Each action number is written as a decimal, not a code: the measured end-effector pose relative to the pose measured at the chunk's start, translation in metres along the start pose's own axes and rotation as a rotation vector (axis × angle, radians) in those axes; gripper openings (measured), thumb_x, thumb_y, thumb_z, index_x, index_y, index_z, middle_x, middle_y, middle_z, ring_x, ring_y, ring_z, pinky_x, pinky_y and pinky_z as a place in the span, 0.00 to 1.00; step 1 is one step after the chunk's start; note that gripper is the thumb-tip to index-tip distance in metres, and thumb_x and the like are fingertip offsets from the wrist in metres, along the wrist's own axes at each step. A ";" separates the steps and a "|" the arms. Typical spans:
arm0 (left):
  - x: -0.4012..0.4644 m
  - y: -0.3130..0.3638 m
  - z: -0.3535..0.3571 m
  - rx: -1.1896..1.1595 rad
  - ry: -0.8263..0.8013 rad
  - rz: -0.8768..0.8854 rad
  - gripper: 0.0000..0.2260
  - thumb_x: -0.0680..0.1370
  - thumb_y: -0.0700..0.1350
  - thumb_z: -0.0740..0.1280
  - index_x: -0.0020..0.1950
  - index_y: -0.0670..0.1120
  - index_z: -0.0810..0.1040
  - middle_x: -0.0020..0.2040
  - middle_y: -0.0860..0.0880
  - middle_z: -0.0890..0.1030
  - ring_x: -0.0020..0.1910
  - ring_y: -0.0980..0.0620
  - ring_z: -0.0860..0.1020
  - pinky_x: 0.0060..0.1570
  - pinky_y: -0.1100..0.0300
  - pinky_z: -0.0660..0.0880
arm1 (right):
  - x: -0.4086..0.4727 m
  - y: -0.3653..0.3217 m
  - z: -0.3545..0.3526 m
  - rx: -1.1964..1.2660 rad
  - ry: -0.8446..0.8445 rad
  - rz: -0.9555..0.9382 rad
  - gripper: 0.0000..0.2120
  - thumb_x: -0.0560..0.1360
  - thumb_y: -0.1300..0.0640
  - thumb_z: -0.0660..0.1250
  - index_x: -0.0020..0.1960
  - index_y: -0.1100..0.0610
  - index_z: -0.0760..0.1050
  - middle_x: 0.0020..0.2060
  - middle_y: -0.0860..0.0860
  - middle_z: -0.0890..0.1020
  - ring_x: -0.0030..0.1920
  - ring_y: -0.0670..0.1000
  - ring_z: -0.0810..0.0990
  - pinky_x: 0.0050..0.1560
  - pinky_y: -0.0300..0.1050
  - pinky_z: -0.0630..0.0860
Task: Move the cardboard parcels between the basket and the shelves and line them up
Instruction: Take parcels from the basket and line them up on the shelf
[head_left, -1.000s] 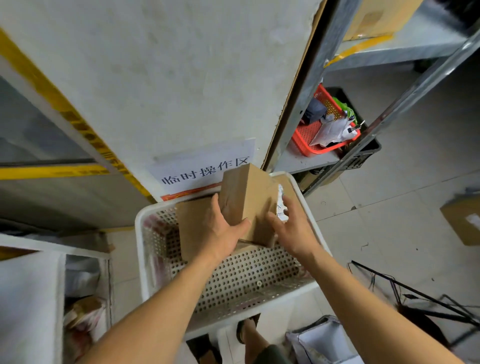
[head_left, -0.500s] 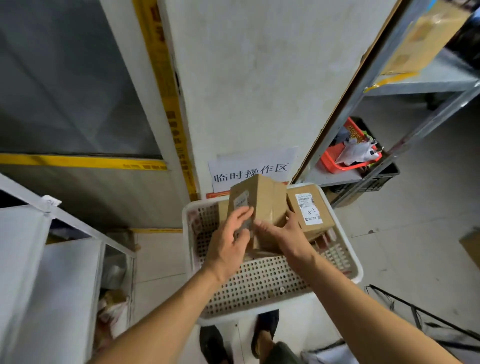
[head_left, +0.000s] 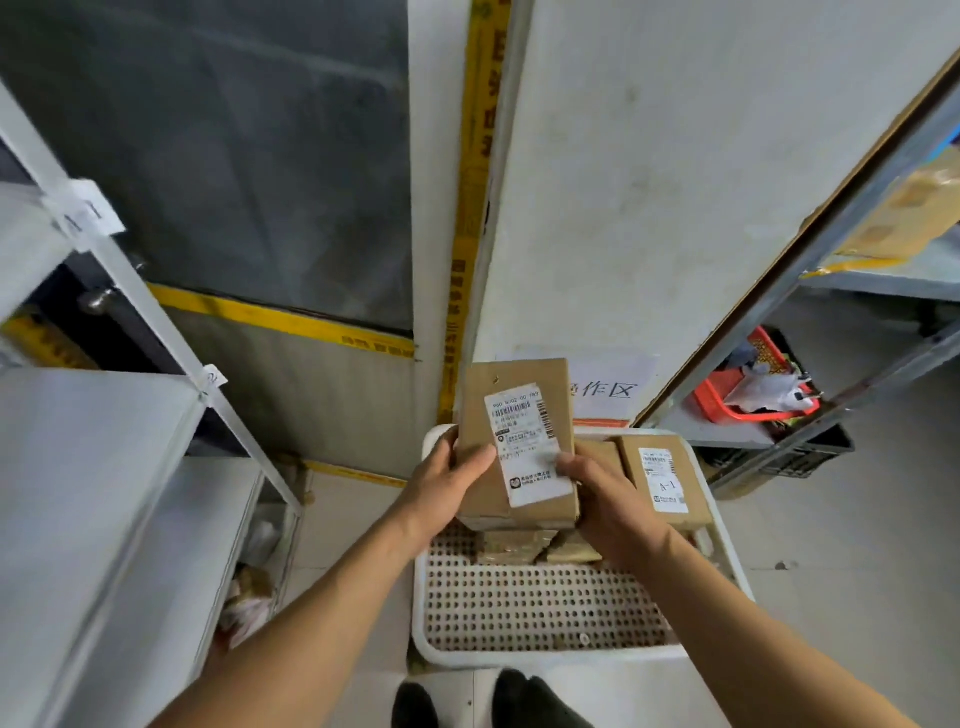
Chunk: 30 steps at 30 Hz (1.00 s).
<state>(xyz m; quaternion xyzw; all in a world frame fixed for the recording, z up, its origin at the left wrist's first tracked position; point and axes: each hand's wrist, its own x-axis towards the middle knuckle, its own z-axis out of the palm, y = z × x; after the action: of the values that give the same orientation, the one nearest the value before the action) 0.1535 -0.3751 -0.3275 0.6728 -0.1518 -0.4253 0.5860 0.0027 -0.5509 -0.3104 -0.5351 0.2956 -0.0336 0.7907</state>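
I see the left hand (head_left: 451, 480) and right hand (head_left: 605, 496) gripping a labelled cardboard parcel (head_left: 517, 441) by its sides, label up, above the far end of the white basket (head_left: 545, 657). Another parcel (head_left: 662, 480) lies right of it in the basket.

Parcel (head_left: 517, 441) now label-up, higher

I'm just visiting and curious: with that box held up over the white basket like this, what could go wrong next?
The held parcel is gripped only at its lower edges by the left hand and right hand, so it might slip and drop onto the parcels below in the basket. Both thumbs lie over its label, which could smudge or hide the print. The labelled parcel sits close by the basket's right rim and might get knocked.
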 end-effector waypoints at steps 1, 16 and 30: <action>-0.003 0.001 -0.003 -0.045 -0.005 -0.003 0.18 0.79 0.59 0.73 0.68 0.59 0.77 0.62 0.55 0.85 0.58 0.55 0.84 0.61 0.53 0.80 | 0.004 0.000 0.001 -0.007 -0.020 0.005 0.28 0.78 0.53 0.69 0.76 0.60 0.69 0.69 0.63 0.80 0.69 0.66 0.79 0.72 0.66 0.73; -0.058 0.000 -0.049 0.156 0.655 -0.069 0.33 0.72 0.78 0.63 0.75 0.69 0.67 0.70 0.57 0.77 0.68 0.49 0.76 0.68 0.45 0.73 | 0.062 -0.037 0.077 -0.378 -0.434 -0.010 0.19 0.85 0.49 0.65 0.75 0.39 0.72 0.63 0.46 0.85 0.64 0.51 0.84 0.67 0.58 0.79; -0.269 0.028 -0.075 0.042 1.338 0.165 0.18 0.80 0.57 0.68 0.70 0.60 0.75 0.54 0.60 0.85 0.56 0.52 0.83 0.57 0.52 0.80 | -0.014 -0.046 0.255 -0.480 -0.954 -0.206 0.26 0.82 0.47 0.70 0.78 0.37 0.69 0.69 0.39 0.81 0.70 0.44 0.79 0.76 0.55 0.72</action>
<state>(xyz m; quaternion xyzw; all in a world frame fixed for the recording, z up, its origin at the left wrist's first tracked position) 0.0589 -0.1435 -0.1992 0.7888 0.1845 0.1323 0.5712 0.1316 -0.3544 -0.2003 -0.6826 -0.1506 0.2041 0.6853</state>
